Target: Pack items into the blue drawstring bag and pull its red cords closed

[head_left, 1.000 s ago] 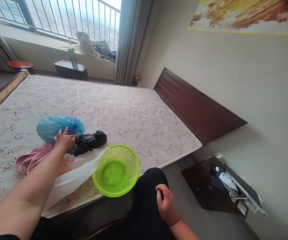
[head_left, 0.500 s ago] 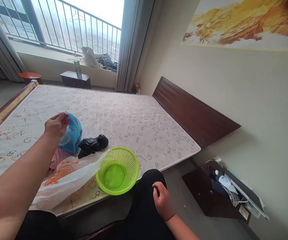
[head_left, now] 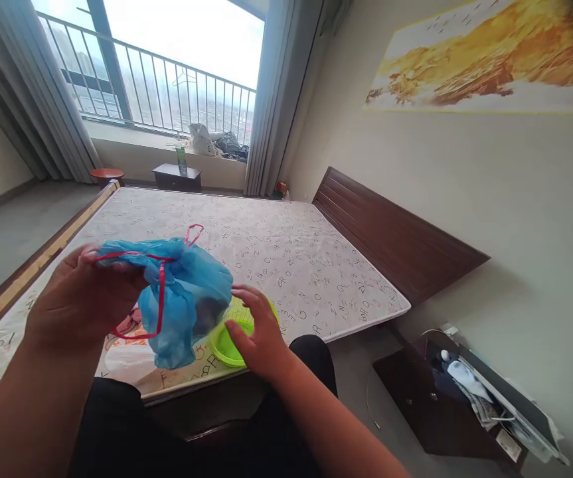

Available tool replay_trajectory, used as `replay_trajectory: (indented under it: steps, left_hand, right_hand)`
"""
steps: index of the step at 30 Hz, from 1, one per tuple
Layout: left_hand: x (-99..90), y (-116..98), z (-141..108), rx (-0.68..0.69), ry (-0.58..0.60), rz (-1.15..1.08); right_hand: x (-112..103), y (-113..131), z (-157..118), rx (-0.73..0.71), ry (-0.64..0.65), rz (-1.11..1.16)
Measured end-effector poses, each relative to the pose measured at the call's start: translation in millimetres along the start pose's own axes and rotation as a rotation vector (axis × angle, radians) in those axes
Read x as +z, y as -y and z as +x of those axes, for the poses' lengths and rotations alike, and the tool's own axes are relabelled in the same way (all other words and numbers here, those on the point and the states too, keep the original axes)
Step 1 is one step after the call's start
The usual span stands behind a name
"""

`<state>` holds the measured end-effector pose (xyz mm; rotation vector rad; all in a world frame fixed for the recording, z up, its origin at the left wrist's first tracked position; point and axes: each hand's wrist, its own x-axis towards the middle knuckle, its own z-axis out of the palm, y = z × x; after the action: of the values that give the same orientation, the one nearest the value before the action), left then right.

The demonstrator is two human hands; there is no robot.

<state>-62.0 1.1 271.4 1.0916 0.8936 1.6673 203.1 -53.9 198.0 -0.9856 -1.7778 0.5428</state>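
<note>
The person's left hand (head_left: 83, 300) is clamped around the gathered neck of a blue plastic bag (head_left: 189, 299), holding it up in the air above the mattress (head_left: 276, 232). The neck runs roughly level, from that hand toward the right, and the bag's body sags from it down and to the right, so its long axis slants toward the lower right. A red drawstring (head_left: 161, 292) hangs in a loop below the neck, and a second red loop sticks up from the top. A dark lump (head_left: 206, 314) shows through the plastic low in the bag. The right hand (head_left: 259, 328) is open, fingers spread apart, just beside the bag on its right and nearer its dark lump than the left hand is. That hand sits over a green basket (head_left: 224, 345), mostly hiding it; whether the two touch, I cannot tell. Beyond the mattress stand a wooden headboard (head_left: 396, 242) and a balcony railing (head_left: 141, 86).
</note>
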Motion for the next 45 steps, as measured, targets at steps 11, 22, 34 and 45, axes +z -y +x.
replay_trajectory:
  steps: [11, 22, 34, 45]
  left_hand:
    - [20.4, 4, -71, -0.004, -0.203, 0.237]
    - [14.6, 35, -95, -0.095, 0.548, 0.839]
    - [19.7, 46, -109, -0.045, 0.379, 0.975]
    - [35.7, 45, -124, 0.075, 0.564, 0.936]
  right_hand:
    - [9, 51, 16, 0.233, 0.022, 0.197]
    - [-9, 35, -24, 0.195, 0.25, 0.151]
    - [-27, 9, -55, -0.036, 0.145, -0.249]
    - [-31, 15, -55, -0.252, -0.103, -0.206]
